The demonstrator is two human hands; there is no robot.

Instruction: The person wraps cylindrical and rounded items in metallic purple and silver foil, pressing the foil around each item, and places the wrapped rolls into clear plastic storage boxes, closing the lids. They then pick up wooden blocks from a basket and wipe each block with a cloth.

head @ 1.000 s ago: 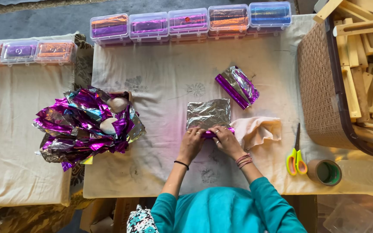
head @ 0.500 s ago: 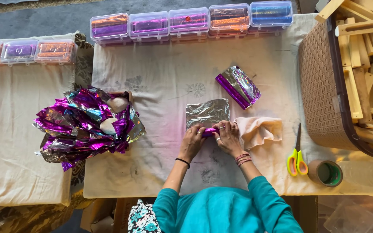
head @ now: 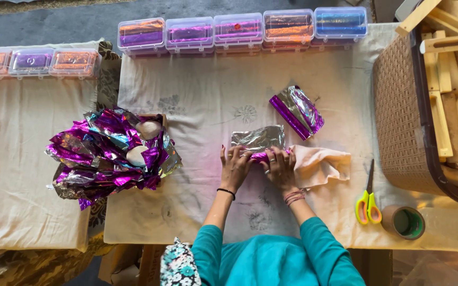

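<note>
A sheet of silver and purple foil (head: 258,139) lies flat on the cloth-covered table (head: 202,111). Its near edge is rolled up under both my hands. My left hand (head: 234,167) presses on the roll's left part, and my right hand (head: 278,167) presses on its right part, fingers curled over it. A peach cloth (head: 322,165) lies just right of my right hand. A finished purple foil-wrapped bundle (head: 298,111) rests beyond, up and to the right.
A heap of purple foil sheets (head: 107,156) sits at the left. Clear plastic boxes (head: 242,30) line the far edge. Scissors with yellow-green handles (head: 368,197) and a tape roll (head: 404,222) lie right. A woven basket (head: 398,122) holds wooden pieces (head: 451,79).
My hands have shifted slightly on the foil roll, with the right hand moving closer to the left. The foil sheet stays where it was.
</note>
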